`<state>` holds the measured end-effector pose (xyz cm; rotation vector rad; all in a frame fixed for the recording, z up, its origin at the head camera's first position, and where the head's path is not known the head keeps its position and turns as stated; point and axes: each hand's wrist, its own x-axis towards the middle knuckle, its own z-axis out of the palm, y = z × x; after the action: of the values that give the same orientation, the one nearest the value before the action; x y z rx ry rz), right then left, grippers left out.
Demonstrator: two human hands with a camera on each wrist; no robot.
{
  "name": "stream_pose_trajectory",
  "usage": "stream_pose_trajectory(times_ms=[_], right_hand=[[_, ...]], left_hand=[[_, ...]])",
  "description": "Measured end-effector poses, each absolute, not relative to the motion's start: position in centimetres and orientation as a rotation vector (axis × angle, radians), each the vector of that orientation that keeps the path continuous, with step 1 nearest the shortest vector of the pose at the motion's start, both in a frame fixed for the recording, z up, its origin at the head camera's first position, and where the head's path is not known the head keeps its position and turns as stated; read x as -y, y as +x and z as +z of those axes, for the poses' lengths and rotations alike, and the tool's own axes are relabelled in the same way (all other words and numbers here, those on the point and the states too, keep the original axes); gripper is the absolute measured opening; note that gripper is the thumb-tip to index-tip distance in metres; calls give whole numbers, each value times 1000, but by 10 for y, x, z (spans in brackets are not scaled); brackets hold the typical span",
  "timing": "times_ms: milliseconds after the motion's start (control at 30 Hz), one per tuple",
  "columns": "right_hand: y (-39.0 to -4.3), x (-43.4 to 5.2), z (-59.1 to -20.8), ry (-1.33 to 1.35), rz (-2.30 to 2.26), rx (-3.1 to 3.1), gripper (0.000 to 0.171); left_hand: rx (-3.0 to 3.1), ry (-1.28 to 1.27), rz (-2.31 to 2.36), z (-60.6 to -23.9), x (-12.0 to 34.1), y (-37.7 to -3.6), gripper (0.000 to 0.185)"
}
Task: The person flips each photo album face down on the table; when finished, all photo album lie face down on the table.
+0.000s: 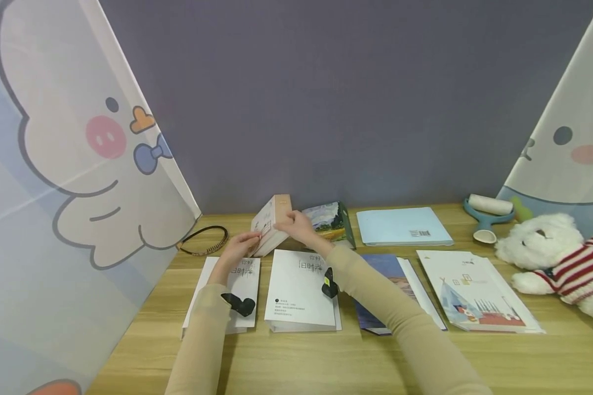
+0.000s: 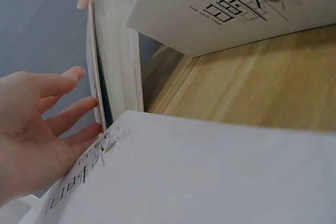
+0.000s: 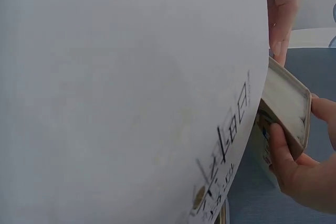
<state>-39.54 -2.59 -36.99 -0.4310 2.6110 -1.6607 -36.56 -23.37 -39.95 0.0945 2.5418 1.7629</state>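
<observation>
A thick book with a pale cover and beige spine stands tilted at the back, left of centre. My right hand grips it at the spine side; in the right wrist view the thumb and fingers pinch its corner. My left hand is at its near left side. In the left wrist view the left fingers touch the cover's edge, with the thumb apart and the page block facing the camera. Below the hands lie two white books, one left and one nearer the middle.
A dark green picture book leans just right of the held book. A light blue folder, a blue book, an illustrated book, a lint roller and a teddy bear lie rightward. A headband sits left.
</observation>
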Motion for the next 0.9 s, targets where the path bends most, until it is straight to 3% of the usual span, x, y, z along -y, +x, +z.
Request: stream_pose_trajectory(times_ms=[567,800,900], right_hand=[[-392,23,-378,-472,-1444,-2653,61],[-394,16,-380,-554,-1277,-2561,44],[-394,15,-379,-590,-1214,-2512,51]], left_hand=[[-2664,-3,1567,-394,232,-359,37],[-2690,36,1532,-395,233,-359,42],[-2696,37,1519,-395,233,-359,45]])
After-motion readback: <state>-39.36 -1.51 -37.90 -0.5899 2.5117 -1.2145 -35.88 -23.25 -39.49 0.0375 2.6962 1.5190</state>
